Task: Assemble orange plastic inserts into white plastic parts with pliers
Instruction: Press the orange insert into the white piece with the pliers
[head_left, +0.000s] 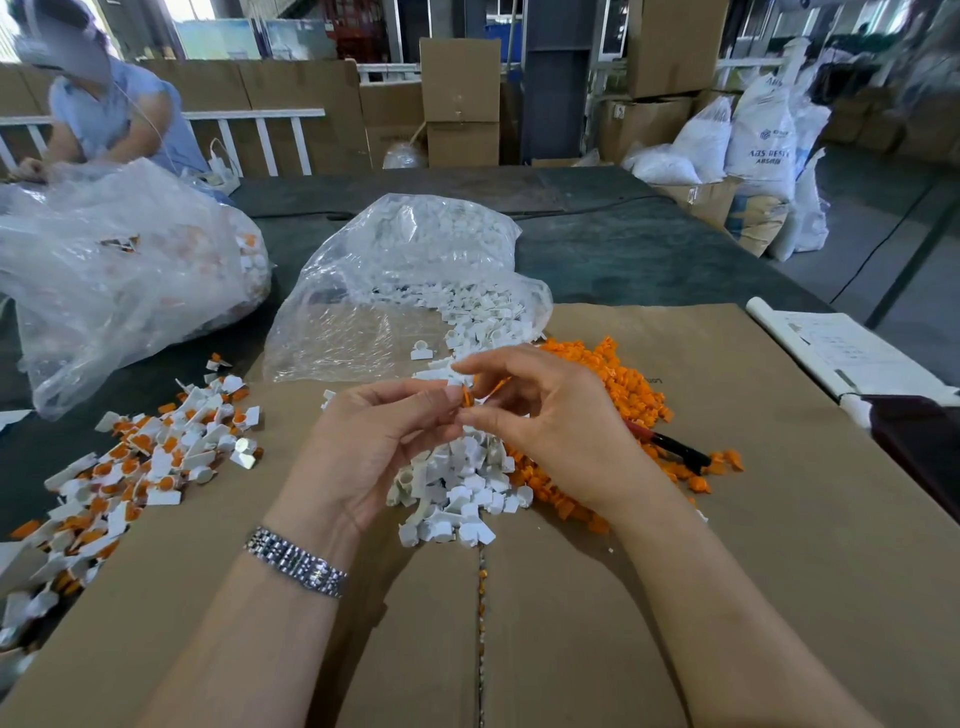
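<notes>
head view: left grip (384, 436) and right grip (540, 415) both pinch small orange plastic insert (466, 397).

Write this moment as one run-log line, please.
step: fitting insert by hand | left hand: steadies the piece | right hand: pinches orange insert | pliers: lying unused on cardboard

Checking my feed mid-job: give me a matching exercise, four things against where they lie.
Things:
1. pliers
2. assembled parts
3. clear bag of white parts
4. orange insert

Places:
A. between the fingertips of both hands
B. loose pile at the left
C. under the right hand, among orange pieces
D. behind the hands, mouth open

Pairs: 1-C, 2-B, 3-D, 4-A
</notes>
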